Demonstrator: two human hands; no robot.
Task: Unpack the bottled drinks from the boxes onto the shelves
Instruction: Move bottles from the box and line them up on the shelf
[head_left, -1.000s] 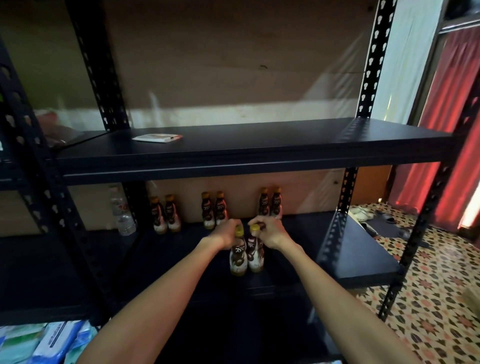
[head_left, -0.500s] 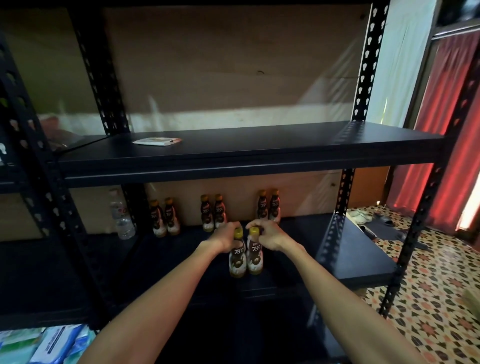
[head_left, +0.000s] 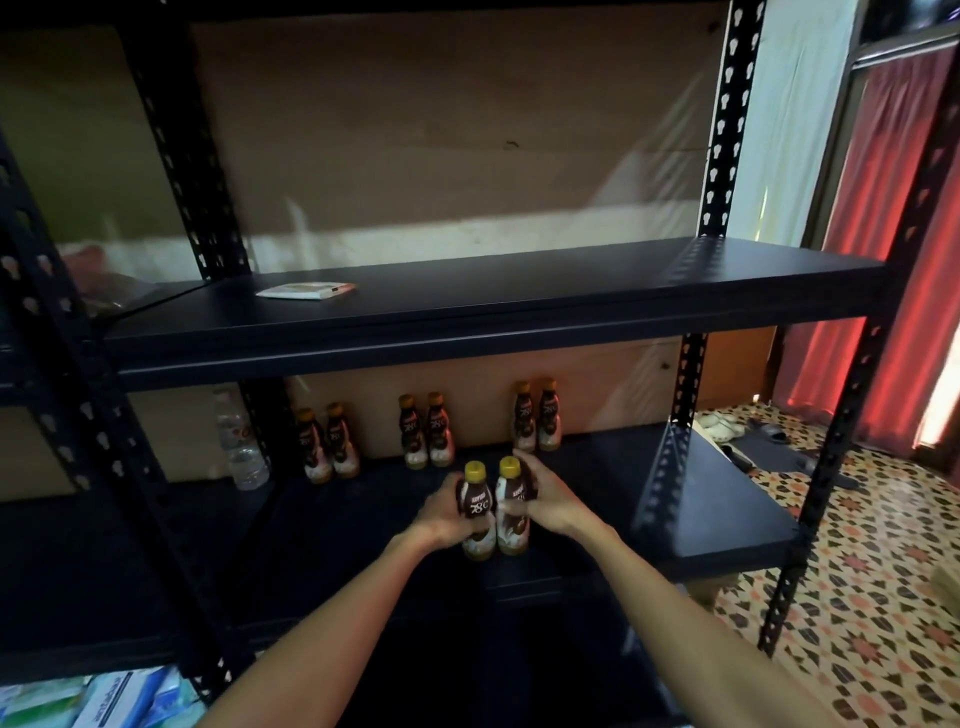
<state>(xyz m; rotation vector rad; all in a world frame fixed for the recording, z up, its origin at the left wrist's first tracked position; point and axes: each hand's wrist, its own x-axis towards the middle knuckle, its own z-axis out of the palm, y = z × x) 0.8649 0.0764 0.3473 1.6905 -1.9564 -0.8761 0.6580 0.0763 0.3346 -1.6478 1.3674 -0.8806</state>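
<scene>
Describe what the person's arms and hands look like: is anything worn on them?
The left forearm and right forearm are bare, with no sleeve in view. The left hand and right hand wear no glove; no watch or bracelet shows at the wrists. Rings cannot be judged in this dim light.

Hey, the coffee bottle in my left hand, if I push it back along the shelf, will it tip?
Likely, if pushed near the cap: the coffee bottle is tall, narrow and upright. Pushed low, where the left hand grips it, it should slide, since the shelf looks smooth. Fallen over, its round body would probably roll.
</scene>
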